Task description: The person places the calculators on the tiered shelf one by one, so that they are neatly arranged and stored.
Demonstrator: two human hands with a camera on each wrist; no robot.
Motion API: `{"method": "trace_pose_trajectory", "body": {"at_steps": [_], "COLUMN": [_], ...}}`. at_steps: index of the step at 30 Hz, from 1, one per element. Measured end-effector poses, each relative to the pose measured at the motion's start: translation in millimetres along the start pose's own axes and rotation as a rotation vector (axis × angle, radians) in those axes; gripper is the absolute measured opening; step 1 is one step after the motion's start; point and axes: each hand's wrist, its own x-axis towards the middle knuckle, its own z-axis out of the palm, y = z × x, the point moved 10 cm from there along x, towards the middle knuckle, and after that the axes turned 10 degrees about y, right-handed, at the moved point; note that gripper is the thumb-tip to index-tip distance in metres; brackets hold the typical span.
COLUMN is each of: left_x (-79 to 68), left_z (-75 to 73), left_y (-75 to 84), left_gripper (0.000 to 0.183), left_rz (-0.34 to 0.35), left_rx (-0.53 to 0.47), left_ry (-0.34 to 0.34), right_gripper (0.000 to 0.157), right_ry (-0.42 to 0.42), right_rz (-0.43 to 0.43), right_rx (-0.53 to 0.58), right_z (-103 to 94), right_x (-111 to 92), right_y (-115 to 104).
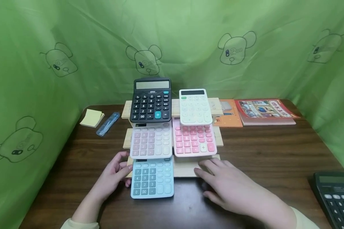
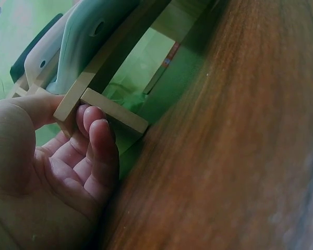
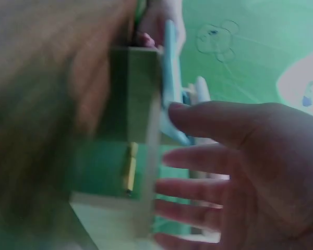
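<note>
A tiered wooden rack (image 1: 186, 167) stands on the table with calculators leaning on its steps. My left hand (image 1: 113, 173) pinches the left end of the lowest step, thumb above and fingers curled beneath, as the left wrist view shows at the wooden end (image 2: 73, 101). Just right of it, the light blue calculator (image 1: 152, 178) rests on that step. My right hand (image 1: 226, 183) is over the right part of the same step, its fingers (image 3: 193, 190) spread and loosely extended, with nothing held. Above are a lilac-white calculator (image 1: 151, 141), a pink calculator (image 1: 194, 140), a black calculator (image 1: 151, 101) and a white calculator (image 1: 195, 106).
Another black calculator (image 1: 336, 197) lies at the right edge. Behind the rack on the right are a red booklet (image 1: 265, 109) and an orange booklet (image 1: 229, 117). Yellow sticky notes (image 1: 91, 118) and a blue clear packet (image 1: 108, 124) lie at left. Green curtain (image 1: 189, 25) surrounds the table.
</note>
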Motion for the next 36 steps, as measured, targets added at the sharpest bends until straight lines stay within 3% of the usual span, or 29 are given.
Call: {"method": "trace_pose_trajectory", "body": {"at_steps": [4,10,15,20,27,31,36], "left_x": [-0.4,2.7,-3.9,-2.2,-2.8,-1.7,1.0], "left_z": [-1.9,0.9,-3.3,-1.9,-0.4,-0.8,-0.1], "left_y": [0.0,-2.1,-9.5,-6.4,-6.2,-5.8,-3.7], "left_gripper": [0.050,0.049,0.047,0.047,0.047,0.046,0.046], "left_rz": [-0.005,-0.004,-0.035,-0.006,-0.005,0.006,0.017], "left_rx": [0.013,-0.004,-0.020,-0.026,-0.031,-0.034,-0.032], "left_ry": [0.008,0.005,0.024,0.012,0.006,0.009,0.009], "right_gripper": [0.049,0.046,0.054,0.056,0.065,0.072,0.083], "right_ry": [-0.053,-0.028,-0.056,-0.059,-0.021,0.018,0.005], "right_rz": [0.026,0.093,0.198,0.293,0.479,0.649,0.809], "right_rx": [-0.031,-0.131,-0.186,-0.203,-0.241,-0.260,-0.228], "right_z": [-7.3,-23.1,-17.4,-15.8,-28.5,-38.8,-36.2], "right_x": [-5,-12,-15,-28,-73,-113,-168], "right_y": [8,22,30,47,95,136,182]}}
